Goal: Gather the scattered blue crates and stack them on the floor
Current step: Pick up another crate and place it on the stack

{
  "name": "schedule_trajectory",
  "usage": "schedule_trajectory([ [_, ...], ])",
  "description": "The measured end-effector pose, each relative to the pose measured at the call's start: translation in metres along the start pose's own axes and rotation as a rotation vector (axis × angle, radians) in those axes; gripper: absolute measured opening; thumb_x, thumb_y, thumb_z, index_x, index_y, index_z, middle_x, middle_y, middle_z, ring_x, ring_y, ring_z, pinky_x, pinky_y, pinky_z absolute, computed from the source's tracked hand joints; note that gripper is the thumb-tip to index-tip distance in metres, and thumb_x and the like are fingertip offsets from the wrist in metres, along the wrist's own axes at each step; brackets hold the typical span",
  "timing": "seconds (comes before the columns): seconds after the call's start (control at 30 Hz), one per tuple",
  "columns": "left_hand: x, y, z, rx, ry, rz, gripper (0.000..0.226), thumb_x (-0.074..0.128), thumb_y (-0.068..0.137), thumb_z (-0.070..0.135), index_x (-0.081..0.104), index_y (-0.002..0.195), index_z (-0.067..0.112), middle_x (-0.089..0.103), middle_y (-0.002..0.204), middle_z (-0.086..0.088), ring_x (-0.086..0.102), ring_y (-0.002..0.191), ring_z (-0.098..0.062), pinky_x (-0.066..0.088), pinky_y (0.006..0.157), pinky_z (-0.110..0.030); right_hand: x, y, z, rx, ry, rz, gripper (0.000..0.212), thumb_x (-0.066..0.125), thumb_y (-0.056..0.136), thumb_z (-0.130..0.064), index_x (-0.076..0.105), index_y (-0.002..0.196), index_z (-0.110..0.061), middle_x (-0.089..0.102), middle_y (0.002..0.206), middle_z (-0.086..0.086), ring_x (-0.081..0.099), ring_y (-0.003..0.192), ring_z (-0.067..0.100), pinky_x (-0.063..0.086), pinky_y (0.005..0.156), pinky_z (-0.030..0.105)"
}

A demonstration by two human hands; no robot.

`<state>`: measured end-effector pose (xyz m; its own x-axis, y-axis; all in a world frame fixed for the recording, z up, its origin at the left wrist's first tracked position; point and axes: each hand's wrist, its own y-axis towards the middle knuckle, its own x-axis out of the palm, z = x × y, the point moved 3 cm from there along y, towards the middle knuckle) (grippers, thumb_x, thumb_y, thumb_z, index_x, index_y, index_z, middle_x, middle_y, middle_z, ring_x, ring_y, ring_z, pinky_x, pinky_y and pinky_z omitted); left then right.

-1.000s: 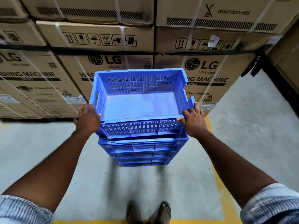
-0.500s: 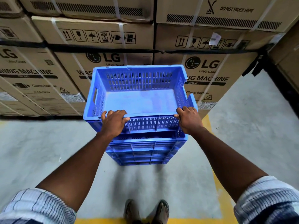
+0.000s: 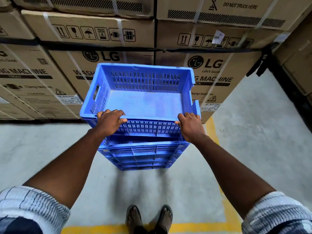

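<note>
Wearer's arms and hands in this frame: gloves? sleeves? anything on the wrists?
No gloves: left hand and right hand are bare, and nothing shows on the wrists. Both forearms are uncovered. The left sleeve and right sleeve are short and end above the elbow, in pale fabric with thin dark stripes. No logos or markings are visible.

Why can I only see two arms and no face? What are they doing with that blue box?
The camera sits on the person's head and looks down, so you see only their arms and, at the bottom, their sandalled feet. The left hand and right hand each grip the near rim of an empty blue slotted plastic crate, fingers curled over the edge. It is over a stack of blue plastic crates standing on the grey concrete floor. Behind are big brown cardboard boxes. A yellow painted line marks the floor.
</note>
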<state>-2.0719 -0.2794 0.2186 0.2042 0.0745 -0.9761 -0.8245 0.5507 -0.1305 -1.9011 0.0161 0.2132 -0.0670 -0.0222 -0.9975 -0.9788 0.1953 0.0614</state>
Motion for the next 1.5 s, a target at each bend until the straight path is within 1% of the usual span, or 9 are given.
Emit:
schedule_trajectory([
  [0.1,0.0,-0.009,0.007,-0.001,-0.023,-0.008,0.03,0.043,0.096,0.052,0.055,0.116,0.032,0.06,0.121,0.01,0.047,0.113,-0.024,0.023,0.089,-0.041,-0.002,-0.006,0.005,-0.007,0.007,-0.005,0.037,0.03,0.101,-0.045,0.053,0.1,-0.015,0.059,0.095,0.011,0.053,0.086,0.033,0.034,0.075,0.04],
  [0.27,0.001,-0.028,0.016,-0.028,-0.014,-0.001,0.034,0.042,0.097,0.052,0.054,0.12,0.031,0.06,0.121,0.009,0.047,0.114,-0.024,0.019,0.082,-0.038,-0.005,-0.009,0.012,-0.032,0.078,-0.008,0.038,0.029,0.101,-0.048,0.051,0.097,-0.018,0.056,0.094,0.006,0.05,0.087,0.028,0.033,0.079,0.04],
  [0.5,0.005,-0.044,0.018,-0.058,-0.012,-0.002,0.035,0.041,0.096,0.053,0.054,0.121,0.031,0.059,0.123,0.009,0.048,0.115,-0.024,0.018,0.08,-0.038,-0.004,-0.013,0.009,-0.049,0.113,-0.014,0.037,0.029,0.101,-0.048,0.051,0.099,-0.019,0.057,0.095,0.004,0.05,0.087,0.027,0.036,0.082,0.042],
  [0.7,0.003,-0.049,0.02,-0.08,0.006,-0.037,0.037,0.04,0.097,0.054,0.055,0.121,0.03,0.059,0.123,0.007,0.048,0.116,-0.025,0.024,0.085,-0.041,-0.01,-0.019,0.006,-0.062,0.102,-0.029,0.033,0.034,0.101,-0.044,0.053,0.099,-0.017,0.057,0.097,0.007,0.05,0.089,0.03,0.032,0.079,0.041],
  [0.9,0.013,-0.078,0.017,-0.051,0.001,-0.007,0.034,0.041,0.096,0.054,0.056,0.118,0.033,0.06,0.118,0.01,0.049,0.114,-0.022,0.026,0.089,-0.041,-0.005,-0.049,-0.003,-0.058,0.016,0.017,0.036,0.031,0.1,-0.045,0.053,0.096,-0.017,0.058,0.093,0.005,0.049,0.085,0.028,0.02,0.073,0.036],
  [1.03,0.015,-0.085,0.018,-0.03,-0.006,-0.01,0.034,0.041,0.095,0.054,0.056,0.116,0.033,0.061,0.117,0.01,0.049,0.114,-0.022,0.026,0.089,-0.042,-0.002,-0.056,-0.002,-0.061,0.023,0.002,0.035,0.031,0.1,-0.045,0.053,0.096,-0.018,0.058,0.094,0.005,0.049,0.086,0.028,0.021,0.073,0.036],
  [1.17,0.015,-0.082,0.018,-0.035,-0.021,-0.003,0.035,0.041,0.096,0.053,0.055,0.119,0.031,0.061,0.12,0.009,0.049,0.116,-0.023,0.025,0.09,-0.042,-0.004,-0.052,0.001,-0.06,0.076,-0.023,0.036,0.033,0.101,-0.047,0.053,0.101,-0.018,0.057,0.097,0.005,0.049,0.09,0.026,0.028,0.078,0.038],
  [1.37,0.005,-0.07,0.023,-0.021,-0.017,-0.026,0.039,0.041,0.098,0.049,0.054,0.126,0.025,0.059,0.127,0.005,0.047,0.119,-0.026,0.025,0.091,-0.042,-0.014,-0.038,0.008,-0.092,0.141,-0.028,0.036,0.031,0.101,-0.048,0.051,0.095,-0.018,0.056,0.092,0.004,0.05,0.088,0.027,0.028,0.077,0.039],
  [1.5,0.004,-0.073,0.026,-0.024,0.01,-0.036,0.04,0.04,0.098,0.051,0.054,0.126,0.026,0.059,0.128,0.005,0.047,0.12,-0.026,0.026,0.092,-0.041,-0.011,-0.041,0.009,-0.083,0.103,-0.019,0.036,0.031,0.101,-0.048,0.052,0.097,-0.019,0.058,0.094,0.005,0.051,0.087,0.028,0.026,0.077,0.038],
])
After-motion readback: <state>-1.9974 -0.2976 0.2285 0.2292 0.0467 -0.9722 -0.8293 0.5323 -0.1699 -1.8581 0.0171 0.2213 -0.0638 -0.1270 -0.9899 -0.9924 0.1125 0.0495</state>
